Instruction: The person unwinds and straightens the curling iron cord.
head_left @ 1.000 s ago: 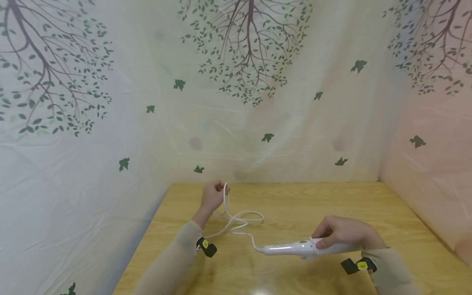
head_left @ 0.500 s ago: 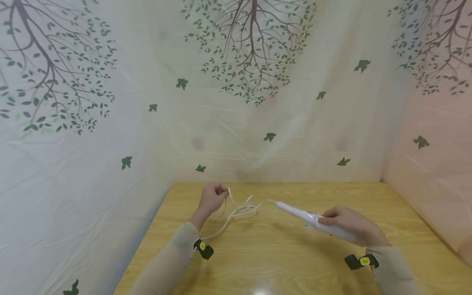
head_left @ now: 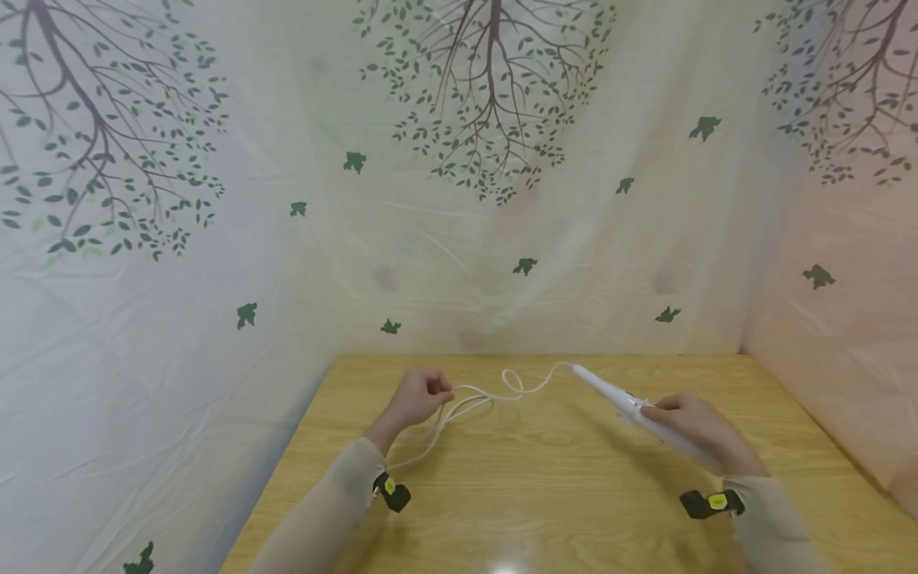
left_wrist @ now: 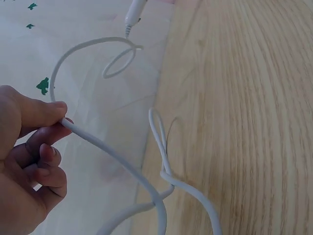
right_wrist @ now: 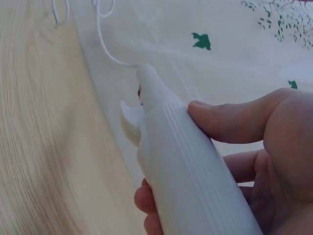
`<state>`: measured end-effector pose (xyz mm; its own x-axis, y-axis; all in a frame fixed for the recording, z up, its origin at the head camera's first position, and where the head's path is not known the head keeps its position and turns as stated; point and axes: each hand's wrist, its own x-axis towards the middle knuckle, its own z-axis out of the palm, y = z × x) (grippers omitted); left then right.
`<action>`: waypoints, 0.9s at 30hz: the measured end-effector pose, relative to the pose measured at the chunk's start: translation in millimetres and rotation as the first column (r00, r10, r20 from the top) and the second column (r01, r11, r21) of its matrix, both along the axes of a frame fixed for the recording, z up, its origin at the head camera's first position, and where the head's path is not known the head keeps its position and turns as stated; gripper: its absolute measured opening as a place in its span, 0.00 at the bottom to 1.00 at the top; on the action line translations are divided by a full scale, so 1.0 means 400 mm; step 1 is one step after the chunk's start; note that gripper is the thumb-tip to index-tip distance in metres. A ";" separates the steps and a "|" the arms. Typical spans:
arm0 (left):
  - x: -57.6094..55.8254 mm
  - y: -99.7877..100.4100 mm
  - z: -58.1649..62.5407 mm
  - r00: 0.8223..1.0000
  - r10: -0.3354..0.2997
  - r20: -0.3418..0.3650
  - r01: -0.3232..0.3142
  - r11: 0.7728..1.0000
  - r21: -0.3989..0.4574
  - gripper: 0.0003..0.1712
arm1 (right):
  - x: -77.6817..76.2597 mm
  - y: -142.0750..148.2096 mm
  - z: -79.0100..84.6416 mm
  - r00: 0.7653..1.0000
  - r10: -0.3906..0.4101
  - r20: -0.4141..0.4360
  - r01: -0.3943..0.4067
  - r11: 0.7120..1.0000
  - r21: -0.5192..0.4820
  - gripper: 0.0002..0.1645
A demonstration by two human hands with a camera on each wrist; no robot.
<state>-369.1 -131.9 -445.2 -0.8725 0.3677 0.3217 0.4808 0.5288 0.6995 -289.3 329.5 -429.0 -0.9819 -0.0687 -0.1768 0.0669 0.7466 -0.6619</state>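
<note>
In the head view, my right hand (head_left: 706, 430) grips a white curling iron (head_left: 605, 389), held at a slant above the table with its cord end pointing up and left. The right wrist view shows the thumb along its ribbed body and a small lever (right_wrist: 129, 122) sticking out at the side. A white cord (left_wrist: 110, 151) runs from the iron to my left hand (head_left: 418, 399), which pinches it between thumb and forefinger. Between the hands the cord makes a small loop, and slack strands hang below the left hand.
The wooden table (head_left: 516, 486) lies under both hands. Behind it hangs a pale curtain (head_left: 459, 271) printed with trees and green leaves, and more curtain encloses the left and right sides.
My right hand has lifted the curling iron and tilted its cord end up, away from me and to the right. The cord has stretched out between the hands; the left hand has lowered slightly.
</note>
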 end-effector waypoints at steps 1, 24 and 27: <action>0.003 0.000 0.000 1.000 -0.005 0.011 0.005 1.000 -0.013 0.03 | -0.002 0.009 -0.002 1.000 -0.011 -0.001 0.011 1.000 0.001 0.42; 0.011 -0.013 -0.014 1.000 -0.011 0.007 0.013 0.958 -0.287 0.02 | 0.026 0.201 -0.037 0.926 -0.210 -0.313 0.269 0.950 0.159 0.39; 0.007 -0.013 -0.021 0.999 -0.021 -0.026 0.012 0.948 -0.319 0.03 | 0.035 0.218 -0.038 0.922 -0.226 -0.314 0.291 0.940 0.178 0.39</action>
<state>-366.1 -137.2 -453.6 -0.8575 0.4695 0.2102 0.5088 0.7136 0.4816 -275.3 416.8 -444.4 -0.9704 0.2024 0.1315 0.1100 0.8558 -0.5054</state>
